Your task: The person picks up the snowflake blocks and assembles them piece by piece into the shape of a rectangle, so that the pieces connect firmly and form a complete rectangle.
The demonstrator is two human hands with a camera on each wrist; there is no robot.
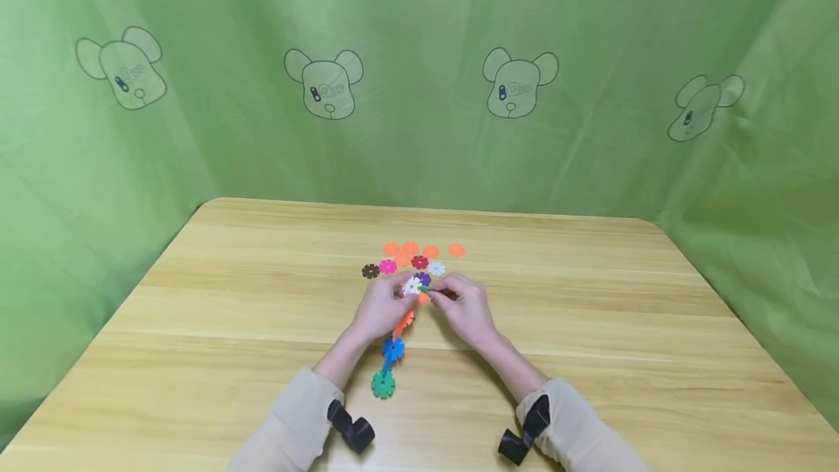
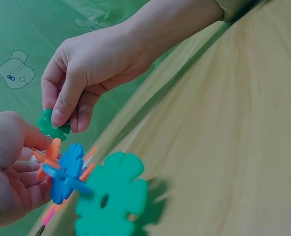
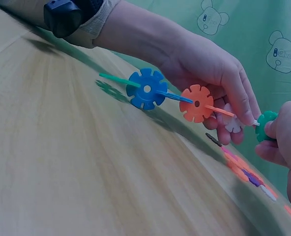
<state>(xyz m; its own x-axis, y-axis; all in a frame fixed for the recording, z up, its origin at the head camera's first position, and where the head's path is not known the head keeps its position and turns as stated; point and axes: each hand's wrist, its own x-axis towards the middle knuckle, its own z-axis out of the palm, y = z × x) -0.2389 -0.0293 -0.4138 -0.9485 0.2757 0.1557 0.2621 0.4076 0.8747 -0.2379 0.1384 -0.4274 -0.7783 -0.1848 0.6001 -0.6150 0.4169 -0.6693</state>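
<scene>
Thumb and fingers of my left hand (image 1: 383, 307) pinch the white end of a chain of slotted plastic snowflake discs. From the white disc (image 1: 412, 285), the chain runs toward me through orange (image 3: 196, 103) and blue discs (image 3: 146, 89) to a green disc (image 1: 383, 384) at the near end. Neighbouring discs are slotted together at an angle. My right hand (image 1: 467, 310) pinches another green disc (image 3: 267, 124) at the chain's white end. In the right wrist view a white edge meets this green disc; fingers partly cover the joint, and how deep it sits cannot be seen.
Beyond the hands, loose discs lie flat on the wooden table (image 1: 590, 297): several orange ones (image 1: 410, 247), a pink (image 1: 388, 266), a dark brown (image 1: 370, 271), a dark red (image 1: 419, 262), a white (image 1: 435, 268) and a purple (image 1: 422, 279). A green curtain (image 1: 419, 159) hangs behind.
</scene>
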